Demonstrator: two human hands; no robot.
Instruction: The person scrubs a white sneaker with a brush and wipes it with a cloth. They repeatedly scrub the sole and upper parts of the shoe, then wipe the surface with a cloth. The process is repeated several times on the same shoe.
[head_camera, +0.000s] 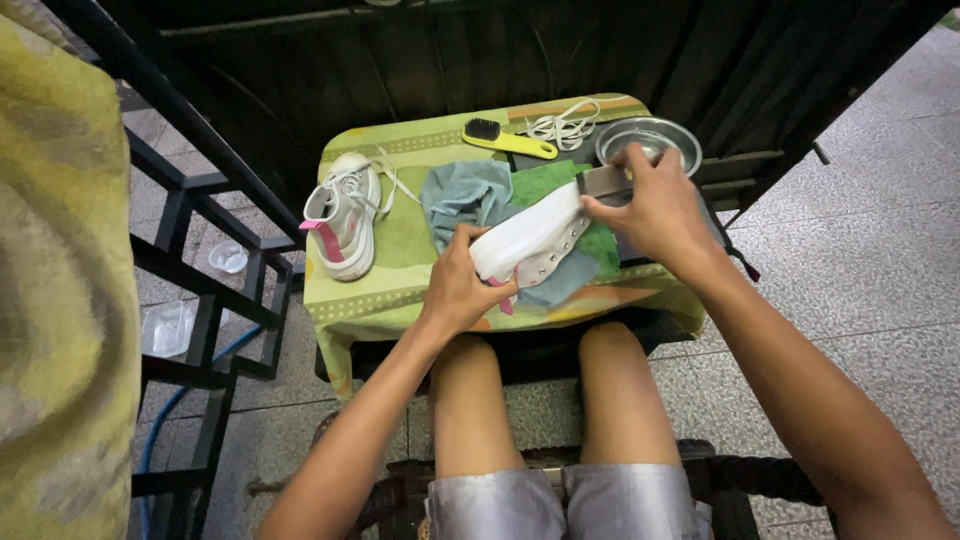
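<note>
Hands clamp a white sneaker (530, 243): left hand (462, 287) heel, right hand (655, 212) toe

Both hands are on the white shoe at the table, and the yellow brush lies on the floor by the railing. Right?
Not quite. The head view shows the yellow brush on the table, behind the cloths. Left hand and right hand do hold the white shoe.

Bare forearms lead to the left hand (455, 290) and the right hand (655, 215), with no sleeves, watch or rings visible. Shiny silver-grey shorts with a satin sheen cover the thighs and end above bare knees. Fingers (610, 208) are ungloved, nails short and unpainted.
</note>
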